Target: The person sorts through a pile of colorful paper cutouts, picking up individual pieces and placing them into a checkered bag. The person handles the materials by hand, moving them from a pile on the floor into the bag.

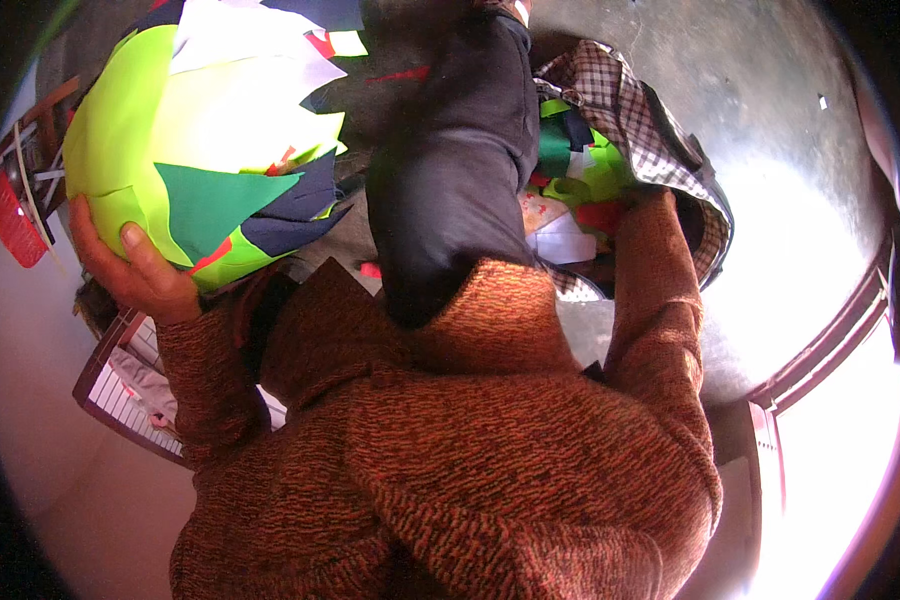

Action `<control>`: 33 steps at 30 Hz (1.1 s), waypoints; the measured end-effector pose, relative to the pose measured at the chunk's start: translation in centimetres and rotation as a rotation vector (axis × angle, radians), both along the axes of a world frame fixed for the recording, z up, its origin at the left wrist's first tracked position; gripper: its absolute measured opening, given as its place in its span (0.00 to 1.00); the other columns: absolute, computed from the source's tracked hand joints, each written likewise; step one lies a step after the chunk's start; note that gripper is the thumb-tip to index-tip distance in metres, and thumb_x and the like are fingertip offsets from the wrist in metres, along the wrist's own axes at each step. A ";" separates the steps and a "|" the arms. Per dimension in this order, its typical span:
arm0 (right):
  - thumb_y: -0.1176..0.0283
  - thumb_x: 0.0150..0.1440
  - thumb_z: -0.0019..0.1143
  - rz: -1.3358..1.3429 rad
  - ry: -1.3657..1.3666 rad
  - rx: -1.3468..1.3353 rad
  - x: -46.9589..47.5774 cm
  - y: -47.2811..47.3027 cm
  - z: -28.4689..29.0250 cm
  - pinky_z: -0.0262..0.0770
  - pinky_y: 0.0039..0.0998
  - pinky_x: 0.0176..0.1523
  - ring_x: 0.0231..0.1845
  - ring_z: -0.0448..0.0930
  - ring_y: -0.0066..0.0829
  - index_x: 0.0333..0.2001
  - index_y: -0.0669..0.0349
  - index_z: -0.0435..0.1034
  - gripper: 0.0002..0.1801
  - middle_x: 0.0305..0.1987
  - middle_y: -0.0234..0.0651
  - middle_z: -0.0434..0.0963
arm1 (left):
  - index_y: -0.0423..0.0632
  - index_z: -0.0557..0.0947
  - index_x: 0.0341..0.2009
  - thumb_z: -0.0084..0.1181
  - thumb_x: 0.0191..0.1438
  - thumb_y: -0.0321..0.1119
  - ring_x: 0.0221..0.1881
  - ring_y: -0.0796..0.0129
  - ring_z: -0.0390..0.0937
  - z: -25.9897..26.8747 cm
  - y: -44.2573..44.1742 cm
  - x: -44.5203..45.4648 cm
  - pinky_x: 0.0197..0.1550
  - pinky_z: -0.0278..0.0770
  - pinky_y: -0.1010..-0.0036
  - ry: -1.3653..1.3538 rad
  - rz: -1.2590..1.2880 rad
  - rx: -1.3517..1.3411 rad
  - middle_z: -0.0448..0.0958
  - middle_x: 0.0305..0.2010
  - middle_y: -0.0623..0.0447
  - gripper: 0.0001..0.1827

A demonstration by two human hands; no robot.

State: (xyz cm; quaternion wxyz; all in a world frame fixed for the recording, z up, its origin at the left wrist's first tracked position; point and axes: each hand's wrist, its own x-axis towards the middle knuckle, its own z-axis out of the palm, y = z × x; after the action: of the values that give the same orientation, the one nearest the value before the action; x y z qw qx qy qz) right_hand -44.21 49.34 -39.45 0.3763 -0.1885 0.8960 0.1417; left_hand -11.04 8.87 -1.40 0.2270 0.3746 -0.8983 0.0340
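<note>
My left hand (136,259) holds the near side of a large bundle of cloth pieces (120,142), its thumb pressed on neon yellow fabric. White, green and navy pieces with pointed ends show in the bundle. On the right, my right arm reaches down into a checked fabric bag (616,94); the hand is hidden among its contents. Inside the bag lie green, neon, red, navy and white cloth scraps (562,240). My dark-trousered leg stands between bundle and bag.
The bag rests on a grey concrete floor (727,67) with bright sunlight at its right. A red plastic object (16,225) is at the far left. Below my left hand is a slatted pinkish frame (131,397) with cloth on it. A doorway glares at the lower right.
</note>
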 end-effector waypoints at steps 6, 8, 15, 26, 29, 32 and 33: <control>0.51 0.39 0.61 0.055 -0.021 -0.074 0.6 0.1 0.8 0.59 0.48 0.54 0.46 0.71 0.46 0.50 0.52 0.65 0.34 0.43 0.40 0.73 | 0.35 0.66 0.55 0.39 0.56 0.46 0.56 0.46 0.63 0.0 0.1 0.0 0.58 0.58 0.58 0.027 0.003 0.040 0.64 0.56 0.35 0.29; 0.52 0.39 0.61 0.060 -0.035 -0.106 -0.1 0.1 0.7 0.59 0.48 0.53 0.45 0.72 0.46 0.49 0.52 0.65 0.33 0.42 0.40 0.73 | 0.35 0.66 0.54 0.40 0.56 0.45 0.56 0.46 0.63 0.0 -0.1 -0.2 0.58 0.58 0.58 0.034 -0.033 0.034 0.64 0.55 0.35 0.29; 0.55 0.40 0.61 0.118 -0.071 -0.241 -1.4 0.8 0.8 0.61 0.48 0.50 0.41 0.74 0.46 0.47 0.52 0.66 0.29 0.38 0.39 0.75 | 0.35 0.66 0.54 0.40 0.56 0.45 0.55 0.44 0.64 0.3 0.2 -0.2 0.57 0.59 0.58 -0.032 -0.026 -0.044 0.65 0.56 0.35 0.28; 0.62 0.43 0.56 0.457 -0.044 -0.468 9.8 7.4 6.1 0.58 0.49 0.50 0.47 0.74 0.36 0.42 0.44 0.68 0.19 0.41 0.28 0.74 | 0.35 0.65 0.55 0.39 0.57 0.44 0.56 0.45 0.63 0.3 0.8 -0.5 0.58 0.58 0.59 -0.111 -0.008 -0.072 0.64 0.56 0.34 0.28; 0.63 0.42 0.58 0.285 -0.154 -0.282 9.2 3.2 4.2 0.56 0.48 0.54 0.52 0.69 0.36 0.49 0.44 0.61 0.28 0.48 0.30 0.69 | 0.36 0.67 0.53 0.39 0.57 0.46 0.53 0.43 0.65 0.5 0.3 -0.2 0.56 0.60 0.57 -0.109 -0.042 -0.090 0.66 0.54 0.34 0.28; 0.63 0.41 0.61 0.157 -0.173 -0.238 7.5 1.3 2.0 0.55 0.47 0.57 0.57 0.64 0.37 0.55 0.44 0.54 0.37 0.55 0.32 0.63 | 0.36 0.68 0.52 0.40 0.57 0.47 0.52 0.42 0.66 0.5 -0.3 -0.5 0.54 0.61 0.57 -0.092 -0.088 -0.119 0.67 0.53 0.34 0.28; 0.63 0.40 0.62 0.138 -0.188 -0.214 7.4 1.5 1.9 0.54 0.47 0.58 0.59 0.63 0.37 0.57 0.44 0.51 0.40 0.57 0.32 0.61 | 0.37 0.68 0.52 0.41 0.57 0.47 0.52 0.42 0.66 0.5 -0.1 -0.4 0.54 0.61 0.57 -0.089 -0.091 -0.129 0.67 0.52 0.34 0.27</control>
State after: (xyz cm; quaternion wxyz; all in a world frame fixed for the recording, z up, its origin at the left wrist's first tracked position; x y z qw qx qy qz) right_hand -36.79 50.79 -37.58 0.4255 -0.3013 0.8517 0.0528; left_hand -11.42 8.73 -0.91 0.2120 0.3162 -0.9195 0.0981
